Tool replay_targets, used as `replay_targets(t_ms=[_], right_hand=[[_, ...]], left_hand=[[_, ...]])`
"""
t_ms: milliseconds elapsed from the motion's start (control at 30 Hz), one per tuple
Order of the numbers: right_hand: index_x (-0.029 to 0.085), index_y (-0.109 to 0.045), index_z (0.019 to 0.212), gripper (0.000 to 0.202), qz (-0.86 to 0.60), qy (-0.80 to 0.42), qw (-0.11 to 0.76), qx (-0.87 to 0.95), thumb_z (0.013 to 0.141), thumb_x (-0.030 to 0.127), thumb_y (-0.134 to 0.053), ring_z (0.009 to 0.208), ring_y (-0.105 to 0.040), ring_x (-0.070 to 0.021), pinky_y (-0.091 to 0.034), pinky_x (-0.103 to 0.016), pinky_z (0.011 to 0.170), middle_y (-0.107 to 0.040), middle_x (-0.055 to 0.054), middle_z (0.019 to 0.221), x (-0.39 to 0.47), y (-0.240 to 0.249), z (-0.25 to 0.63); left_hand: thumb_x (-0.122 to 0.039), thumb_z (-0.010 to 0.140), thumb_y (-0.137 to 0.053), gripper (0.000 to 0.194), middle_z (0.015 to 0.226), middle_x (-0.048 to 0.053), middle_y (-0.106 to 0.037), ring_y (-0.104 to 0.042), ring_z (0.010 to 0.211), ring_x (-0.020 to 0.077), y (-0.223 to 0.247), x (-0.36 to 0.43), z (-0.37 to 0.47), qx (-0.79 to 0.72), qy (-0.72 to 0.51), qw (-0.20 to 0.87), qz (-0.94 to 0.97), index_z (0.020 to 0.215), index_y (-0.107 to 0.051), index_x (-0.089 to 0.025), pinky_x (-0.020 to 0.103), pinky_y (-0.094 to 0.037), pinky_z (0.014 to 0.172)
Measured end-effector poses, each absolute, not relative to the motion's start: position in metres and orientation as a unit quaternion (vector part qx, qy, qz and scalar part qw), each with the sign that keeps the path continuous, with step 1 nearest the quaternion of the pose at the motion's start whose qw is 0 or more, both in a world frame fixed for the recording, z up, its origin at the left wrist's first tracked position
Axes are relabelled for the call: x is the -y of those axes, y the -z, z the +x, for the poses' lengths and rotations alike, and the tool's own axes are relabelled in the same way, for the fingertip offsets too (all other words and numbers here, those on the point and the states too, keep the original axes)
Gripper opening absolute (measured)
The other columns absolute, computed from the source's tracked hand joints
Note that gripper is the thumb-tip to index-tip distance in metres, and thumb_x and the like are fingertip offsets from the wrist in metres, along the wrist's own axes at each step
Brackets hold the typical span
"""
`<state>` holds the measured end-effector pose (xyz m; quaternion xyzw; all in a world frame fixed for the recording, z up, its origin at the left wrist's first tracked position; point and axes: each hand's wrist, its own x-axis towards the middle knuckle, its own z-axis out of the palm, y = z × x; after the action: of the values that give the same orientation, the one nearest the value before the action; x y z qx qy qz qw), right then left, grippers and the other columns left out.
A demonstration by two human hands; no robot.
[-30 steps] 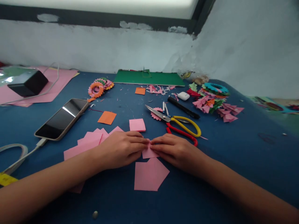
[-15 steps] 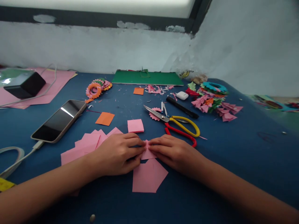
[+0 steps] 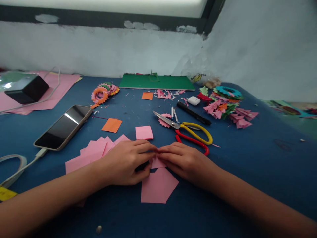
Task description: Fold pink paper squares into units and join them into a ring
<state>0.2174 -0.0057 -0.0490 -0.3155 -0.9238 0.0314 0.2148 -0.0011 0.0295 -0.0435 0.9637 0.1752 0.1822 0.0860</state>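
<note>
A small folded pink paper (image 3: 156, 162) lies on the blue table between my hands, its top corner covered by fingertips. My left hand (image 3: 132, 162) holds its left side, with the thumb lower and the fingers reaching to the top. From the right, my right hand (image 3: 184, 162) presses the paper with its fingers together, and the fingertips of both hands meet. Just below is another pink sheet (image 3: 157, 186) with its upper corners folded in. Several overlapping pink sheets (image 3: 85, 157) lie under and beside my left forearm. A square pink stack (image 3: 144, 132) sits above my hands.
Scissors (image 3: 183, 127) with yellow and red handles lie beyond my right hand, near a black pen (image 3: 193, 113). A phone (image 3: 63, 127) on a cable is at left. Orange squares (image 3: 112, 125), paper scraps, folded ornaments (image 3: 221, 104) and a green board (image 3: 157, 82) are farther back.
The fingers of my left hand have shifted slightly right over the top of the small pink paper, and now touch the right fingertips. My right hand has hardly moved.
</note>
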Motion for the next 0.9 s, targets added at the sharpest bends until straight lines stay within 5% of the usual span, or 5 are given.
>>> replay_targets(t_ms=[467, 700, 900], right_hand=[[0.012, -0.064, 0.070, 0.023, -0.386, -0.014, 0.191, 0.902, 0.085, 0.011, -0.046, 0.068, -0.055, -0.0212, -0.052, -0.037, 0.063, -0.062, -0.009, 0.067, 0.027, 0.041, 0.206], [0.009, -0.061, 0.105, 0.025, -0.437, -0.041, 0.225, 0.870, 0.088, 0.016, -0.045, 0.083, -0.059, -0.0203, -0.054, -0.035, 0.074, -0.063, -0.011, 0.092, 0.014, 0.049, 0.204], [0.004, -0.062, 0.107, 0.029, -0.428, -0.037, 0.214, 0.877, 0.089, 0.016, -0.042, 0.082, -0.058, -0.0229, -0.054, -0.039, 0.074, -0.062, -0.014, 0.090, 0.011, 0.053, 0.200]], left_hand=[[-0.031, 0.077, -0.053, 0.038, 0.109, 0.012, -0.063, -0.057, 0.100, 0.0264, 0.031, -0.014, 0.003, -0.225, -0.089, 0.092, 0.966, 0.109, -0.058, -0.011, 0.040, -0.048, 0.086], [-0.040, 0.077, -0.053, 0.044, 0.115, 0.012, -0.060, -0.053, 0.105, 0.0280, 0.028, -0.007, 0.007, -0.243, -0.063, 0.093, 0.963, 0.111, -0.056, -0.011, 0.043, -0.044, 0.092], [-0.054, 0.077, -0.052, 0.061, 0.120, 0.016, -0.057, -0.050, 0.110, 0.0312, 0.032, 0.000, 0.008, -0.255, -0.075, 0.063, 0.962, 0.116, -0.055, -0.007, 0.044, -0.040, 0.095]])
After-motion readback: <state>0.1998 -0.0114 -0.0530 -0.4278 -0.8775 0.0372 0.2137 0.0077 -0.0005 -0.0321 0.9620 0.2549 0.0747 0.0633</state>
